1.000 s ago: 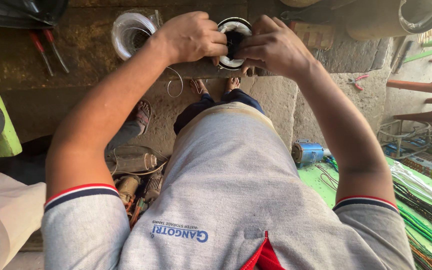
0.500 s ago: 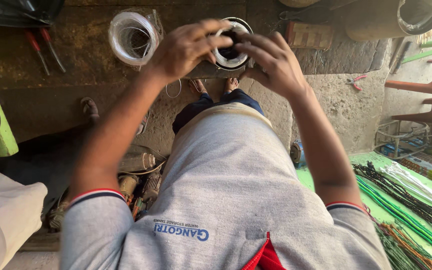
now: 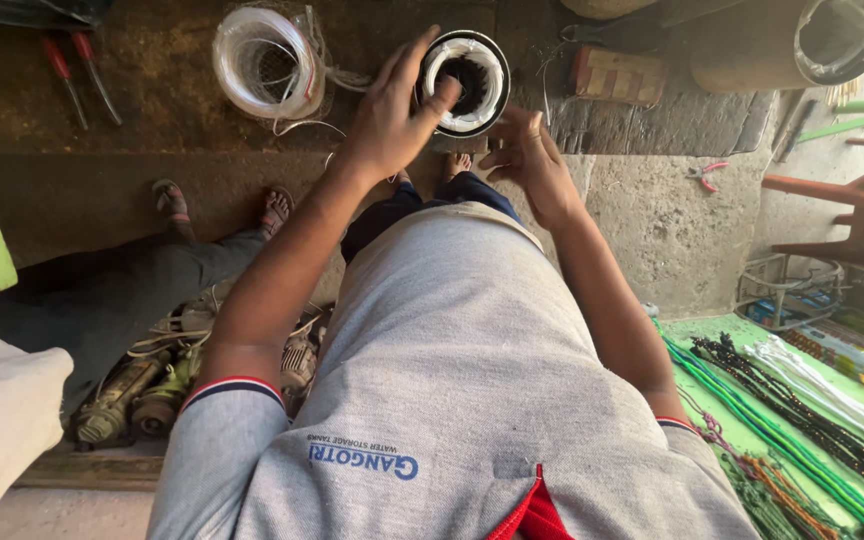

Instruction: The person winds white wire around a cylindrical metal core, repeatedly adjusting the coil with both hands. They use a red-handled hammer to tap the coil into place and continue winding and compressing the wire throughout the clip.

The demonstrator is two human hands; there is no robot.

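A round black motor stator [image 3: 466, 82] with white winding around its hollow core sits upright on a rough concrete ledge [image 3: 632, 190]. My left hand [image 3: 395, 112] grips its left rim, thumb hooked over the white winding. My right hand [image 3: 527, 160] hovers just below and to the right of the stator, fingers loosely curled and apart from it, holding nothing I can make out. A thin wire trails left from the stator toward a white coil of wire [image 3: 262, 62] lying on the ledge.
Two red-handled screwdrivers [image 3: 77, 72] lie at far left. Another person's legs and sandalled feet [image 3: 222, 205] stretch below the ledge. Old motors [image 3: 132, 395] lie by my left elbow. Green cords and bead strings [image 3: 802, 400] lie at right, with pliers [image 3: 704, 172] and a red chair [image 3: 842, 215].
My right hand has come off the stator and dropped lower right. My left hand stays on the rim. The view has shifted down a little.
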